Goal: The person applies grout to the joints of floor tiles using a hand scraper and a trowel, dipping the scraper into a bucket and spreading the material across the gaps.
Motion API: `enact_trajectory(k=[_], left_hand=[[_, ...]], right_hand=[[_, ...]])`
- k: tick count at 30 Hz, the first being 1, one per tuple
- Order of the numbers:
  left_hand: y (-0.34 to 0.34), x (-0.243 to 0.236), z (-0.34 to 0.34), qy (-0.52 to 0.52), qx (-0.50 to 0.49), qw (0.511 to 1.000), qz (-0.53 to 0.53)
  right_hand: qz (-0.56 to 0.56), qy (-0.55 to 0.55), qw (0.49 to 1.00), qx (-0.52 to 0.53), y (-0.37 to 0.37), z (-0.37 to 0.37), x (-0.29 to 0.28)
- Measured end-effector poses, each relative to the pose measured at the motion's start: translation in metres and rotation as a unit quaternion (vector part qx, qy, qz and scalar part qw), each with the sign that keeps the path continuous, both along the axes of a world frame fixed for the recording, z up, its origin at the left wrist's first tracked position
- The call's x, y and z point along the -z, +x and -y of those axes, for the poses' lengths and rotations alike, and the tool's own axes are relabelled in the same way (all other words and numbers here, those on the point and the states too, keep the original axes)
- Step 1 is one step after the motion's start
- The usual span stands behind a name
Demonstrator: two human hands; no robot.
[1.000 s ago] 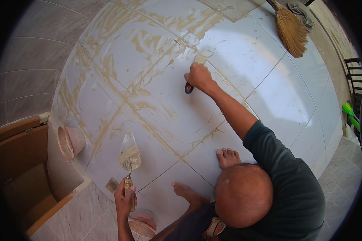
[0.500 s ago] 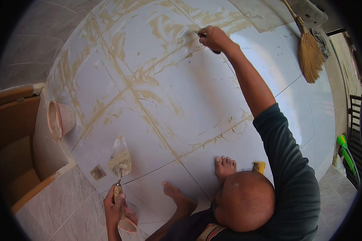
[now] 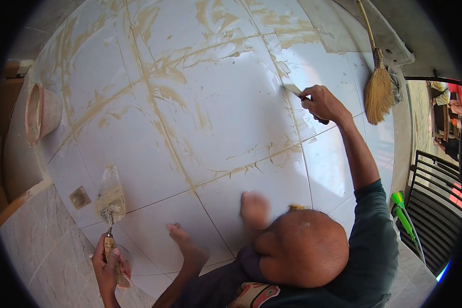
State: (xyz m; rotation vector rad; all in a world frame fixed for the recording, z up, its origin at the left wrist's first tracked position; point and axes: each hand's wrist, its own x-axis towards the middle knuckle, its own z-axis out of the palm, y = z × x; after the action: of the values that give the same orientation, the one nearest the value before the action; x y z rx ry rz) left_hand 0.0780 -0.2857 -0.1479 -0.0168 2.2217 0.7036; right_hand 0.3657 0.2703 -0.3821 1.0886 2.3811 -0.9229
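Observation:
My right hand (image 3: pixel 324 104) is closed around the handle of a putty knife (image 3: pixel 292 91). Its thin blade rests at a grout-smeared tile joint right of the middle. At the lower left, my left hand (image 3: pixel 108 267) grips the wooden handle of a pointing trowel (image 3: pixel 111 200), whose blade carries wet, beige-grey grout. Beige grout (image 3: pixel 161 123) fills several joints of the white tile floor (image 3: pixel 236 108) and lies in smears around them. Under the left hand, a reddish container is mostly hidden.
A pinkish bucket (image 3: pixel 47 115) stands at the left by a wooden cabinet. A straw broom (image 3: pixel 379 95) lies at the upper right. A square floor drain (image 3: pixel 80 197) sits left of the trowel. A yellow sponge-like piece (image 3: pixel 295 207), a green nozzle (image 3: pixel 403 215) and a black metal gate (image 3: pixel 434 190) are at the right.
My right hand has moved the putty knife from the far joint to the right and nearer, along another joint. One bare foot has shifted and is blurred. The left hand still holds the trowel.

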Motion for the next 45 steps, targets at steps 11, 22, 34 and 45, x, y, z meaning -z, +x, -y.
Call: enact_trajectory(k=[11, 22, 34, 45], left_hand=[[-0.002, -0.025, -0.03, -0.023, 0.102, 0.994, -0.016], [-0.004, -0.017, -0.012, -0.03, 0.053, 0.998, -0.005], [-0.005, -0.018, -0.027, -0.043, 0.109, 0.993, 0.004], [-0.007, -0.018, -0.022, -0.005, 0.094, 0.996, 0.008]], right_hand=[[-0.147, -0.061, 0.964, 0.212, -0.138, 0.038, 0.009], [-0.046, 0.033, 0.997, -0.05, 0.008, -0.004, 0.036], [-0.15, -0.07, 0.961, 0.224, -0.081, 0.096, 0.011], [-0.101, -0.07, 0.992, 0.02, 0.011, 0.044, 0.016]])
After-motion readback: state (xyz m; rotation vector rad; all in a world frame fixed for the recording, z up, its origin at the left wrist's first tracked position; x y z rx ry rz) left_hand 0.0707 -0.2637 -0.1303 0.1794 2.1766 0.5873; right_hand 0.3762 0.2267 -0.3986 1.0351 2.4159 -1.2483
